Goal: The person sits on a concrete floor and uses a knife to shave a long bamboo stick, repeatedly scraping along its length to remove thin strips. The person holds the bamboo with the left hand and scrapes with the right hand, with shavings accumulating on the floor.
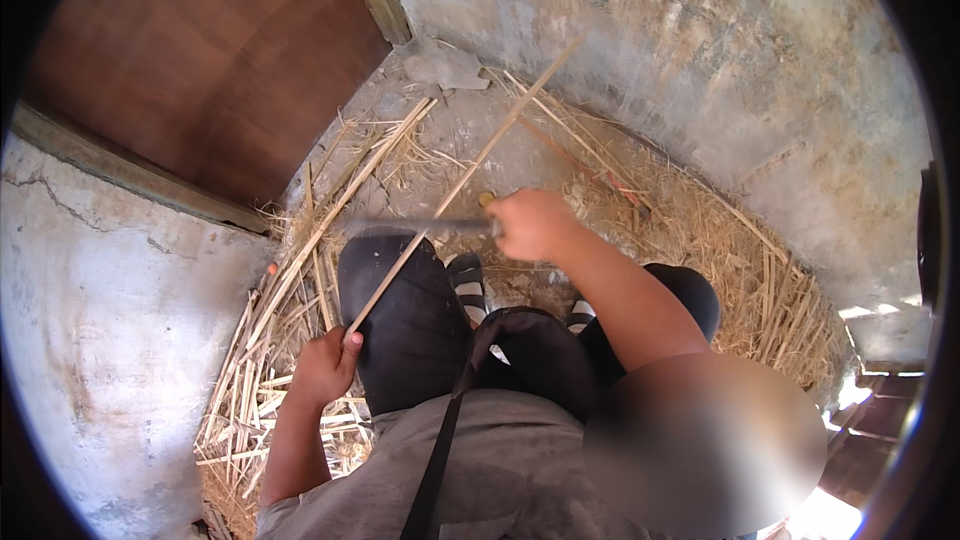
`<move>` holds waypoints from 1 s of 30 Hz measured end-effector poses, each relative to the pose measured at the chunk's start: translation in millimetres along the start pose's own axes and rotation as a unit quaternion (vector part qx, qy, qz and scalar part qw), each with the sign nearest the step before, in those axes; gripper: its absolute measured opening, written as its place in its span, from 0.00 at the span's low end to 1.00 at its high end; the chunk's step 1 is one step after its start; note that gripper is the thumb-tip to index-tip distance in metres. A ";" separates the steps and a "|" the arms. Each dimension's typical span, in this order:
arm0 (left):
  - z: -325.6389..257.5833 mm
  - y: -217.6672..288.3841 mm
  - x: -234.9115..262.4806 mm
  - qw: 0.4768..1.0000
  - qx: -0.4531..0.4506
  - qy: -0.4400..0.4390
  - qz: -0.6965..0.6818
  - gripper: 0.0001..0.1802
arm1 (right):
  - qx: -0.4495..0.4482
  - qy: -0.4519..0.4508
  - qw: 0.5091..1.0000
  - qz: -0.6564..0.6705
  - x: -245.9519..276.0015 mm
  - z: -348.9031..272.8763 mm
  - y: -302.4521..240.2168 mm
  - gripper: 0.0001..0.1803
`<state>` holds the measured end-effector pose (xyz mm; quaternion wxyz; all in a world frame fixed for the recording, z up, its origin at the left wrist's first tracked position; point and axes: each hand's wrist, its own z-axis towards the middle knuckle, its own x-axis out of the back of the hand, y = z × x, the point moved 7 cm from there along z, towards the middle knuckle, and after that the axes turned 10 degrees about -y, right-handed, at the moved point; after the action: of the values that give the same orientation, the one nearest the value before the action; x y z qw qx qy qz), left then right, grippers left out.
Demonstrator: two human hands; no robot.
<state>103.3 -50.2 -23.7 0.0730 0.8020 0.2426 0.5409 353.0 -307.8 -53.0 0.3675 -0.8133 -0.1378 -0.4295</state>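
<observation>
My left hand (325, 368) is closed around the lower end of a long, thin bamboo strip (466, 177), beside my left knee. The strip slants up and away to the right, passing over the dark trouser leg (385, 340). My right hand (537, 226) grips the handle of a knife (440, 225), in front of and between my knees. Its blade points left and is smeared by motion. It crosses the strip near the left knee; whether the two touch I cannot tell.
Split strips (270, 315) lie piled at the left, and fine shavings (700, 260) cover the floor at the right. A flat stone (447, 67) rests by the far corner. Stained walls (700, 50) and a brown door panel (210, 60) close in the space.
</observation>
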 end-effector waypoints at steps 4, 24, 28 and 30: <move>5.1 -5.4 -3.7 1.000 -0.015 0.013 0.004 0.27 | -0.041 0.076 0.991 0.105 -8.7 20.0 83.0 0.26; -1.9 -14.4 -7.9 1.000 0.004 0.023 0.008 0.27 | -0.084 0.129 0.984 0.094 7.1 12.4 103.4 0.23; -5.2 -9.9 -8.4 1.000 0.004 0.004 -0.014 0.28 | 0.006 -0.002 1.000 0.011 -1.0 -0.8 7.8 0.21; -8.1 -4.8 -6.0 1.000 -0.004 0.006 -0.013 0.28 | 0.012 -0.063 0.994 -0.086 0.9 -14.3 -33.7 0.20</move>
<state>92.7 -50.0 -27.2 0.0814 0.7950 0.2517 0.5459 326.8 -294.9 -31.0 0.3297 -0.8192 -0.2355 -0.4059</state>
